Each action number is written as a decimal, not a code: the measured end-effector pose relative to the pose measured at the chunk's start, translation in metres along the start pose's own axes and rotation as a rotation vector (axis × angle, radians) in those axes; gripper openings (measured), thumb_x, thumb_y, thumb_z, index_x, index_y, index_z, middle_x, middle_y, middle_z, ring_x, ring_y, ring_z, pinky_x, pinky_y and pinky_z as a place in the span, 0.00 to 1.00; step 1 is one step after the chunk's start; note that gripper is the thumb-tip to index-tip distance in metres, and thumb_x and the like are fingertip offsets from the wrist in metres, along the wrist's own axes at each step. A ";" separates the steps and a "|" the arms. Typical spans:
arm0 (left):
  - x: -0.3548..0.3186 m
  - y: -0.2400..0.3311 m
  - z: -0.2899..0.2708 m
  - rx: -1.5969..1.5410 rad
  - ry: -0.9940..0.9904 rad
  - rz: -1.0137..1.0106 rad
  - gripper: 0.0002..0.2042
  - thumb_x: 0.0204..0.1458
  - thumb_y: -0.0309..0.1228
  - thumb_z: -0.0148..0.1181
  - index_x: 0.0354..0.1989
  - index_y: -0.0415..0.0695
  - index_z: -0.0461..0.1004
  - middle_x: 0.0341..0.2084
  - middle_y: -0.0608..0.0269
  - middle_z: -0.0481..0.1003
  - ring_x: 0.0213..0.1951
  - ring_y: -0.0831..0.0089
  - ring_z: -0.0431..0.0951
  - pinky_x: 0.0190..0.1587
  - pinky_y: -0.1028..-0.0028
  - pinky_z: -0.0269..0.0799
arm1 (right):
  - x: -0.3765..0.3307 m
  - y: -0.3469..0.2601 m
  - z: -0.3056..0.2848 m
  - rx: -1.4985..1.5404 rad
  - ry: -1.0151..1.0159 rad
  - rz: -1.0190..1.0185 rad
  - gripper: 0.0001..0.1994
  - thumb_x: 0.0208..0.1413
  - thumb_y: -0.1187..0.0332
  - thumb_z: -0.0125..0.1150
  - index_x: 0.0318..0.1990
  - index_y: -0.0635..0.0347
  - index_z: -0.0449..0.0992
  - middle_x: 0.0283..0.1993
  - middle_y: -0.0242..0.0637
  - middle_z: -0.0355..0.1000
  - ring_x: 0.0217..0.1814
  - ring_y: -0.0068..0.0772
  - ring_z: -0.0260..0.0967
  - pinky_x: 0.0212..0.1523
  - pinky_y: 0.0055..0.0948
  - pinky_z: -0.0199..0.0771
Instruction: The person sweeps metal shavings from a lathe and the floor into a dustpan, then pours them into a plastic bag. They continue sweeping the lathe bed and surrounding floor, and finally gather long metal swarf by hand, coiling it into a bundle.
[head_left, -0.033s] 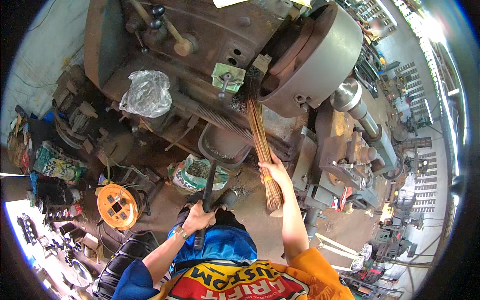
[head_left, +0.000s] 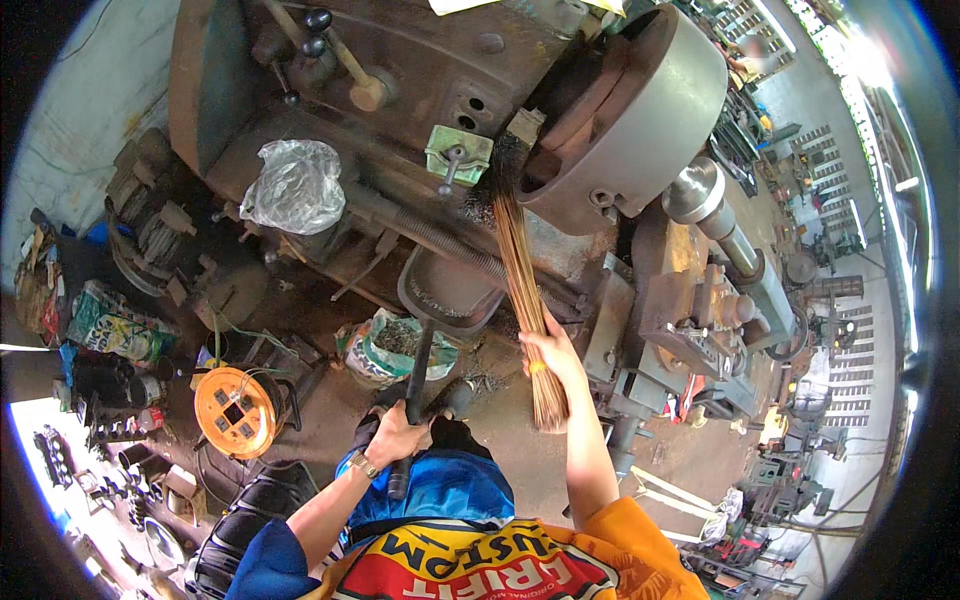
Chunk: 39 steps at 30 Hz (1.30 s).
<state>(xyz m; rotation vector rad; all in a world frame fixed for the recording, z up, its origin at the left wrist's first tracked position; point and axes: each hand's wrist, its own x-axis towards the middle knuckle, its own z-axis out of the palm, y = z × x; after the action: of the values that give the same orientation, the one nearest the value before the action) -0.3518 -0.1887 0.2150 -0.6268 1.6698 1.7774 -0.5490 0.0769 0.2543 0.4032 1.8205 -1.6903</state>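
My right hand [head_left: 553, 357] is wrapped round a stick broom [head_left: 518, 255], a bundle of thin brown sticks bound with a yellow band. The broom's dark tips reach onto the lathe bed beside the large chuck [head_left: 640, 120], among metal shavings. In my left hand [head_left: 398, 437] is the long black handle of a dustpan [head_left: 421, 365]. Its grey pan extends below the lathe's ribbed rod, holding some shavings. Below the pan stands an open green and white sack [head_left: 375, 350] with shavings in it.
A crumpled clear plastic bag [head_left: 293, 187] sits on the lathe at left. An orange cable reel [head_left: 236, 413] stands on the floor at lower left. The tailstock [head_left: 715, 215] and carriage [head_left: 690, 310] are at right. Levers [head_left: 345, 65] project at upper left.
My right hand and the broom have shifted slightly toward me and to the right. My left hand and the dustpan look unmoved.
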 end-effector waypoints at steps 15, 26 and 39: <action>0.009 -0.027 -0.014 0.166 0.071 0.082 0.20 0.45 0.29 0.62 0.42 0.30 0.63 0.15 0.54 0.71 0.15 0.67 0.74 0.17 0.67 0.69 | 0.039 0.009 -0.020 0.062 0.213 -0.250 0.42 0.53 0.79 0.57 0.73 0.39 0.48 0.35 0.37 0.69 0.19 0.30 0.67 0.15 0.32 0.75; 0.017 -0.032 -0.009 0.208 0.081 0.081 0.18 0.45 0.30 0.61 0.38 0.29 0.64 0.17 0.51 0.73 0.15 0.63 0.75 0.17 0.65 0.69 | -0.061 -0.019 0.003 0.058 -0.061 0.001 0.43 0.54 0.77 0.60 0.74 0.40 0.46 0.30 0.35 0.68 0.19 0.29 0.68 0.14 0.32 0.72; 0.011 -0.022 -0.011 0.260 0.103 0.057 0.22 0.47 0.36 0.66 0.37 0.29 0.65 0.19 0.45 0.74 0.22 0.57 0.79 0.24 0.63 0.73 | 0.023 -0.020 0.010 -0.149 -0.067 0.081 0.42 0.54 0.74 0.61 0.74 0.39 0.47 0.31 0.36 0.69 0.21 0.31 0.68 0.17 0.35 0.74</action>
<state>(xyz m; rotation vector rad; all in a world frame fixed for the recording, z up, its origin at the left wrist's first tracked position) -0.3443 -0.1985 0.1906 -0.5659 1.9655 1.5525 -0.5767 0.0606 0.2554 0.3482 1.8412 -1.4855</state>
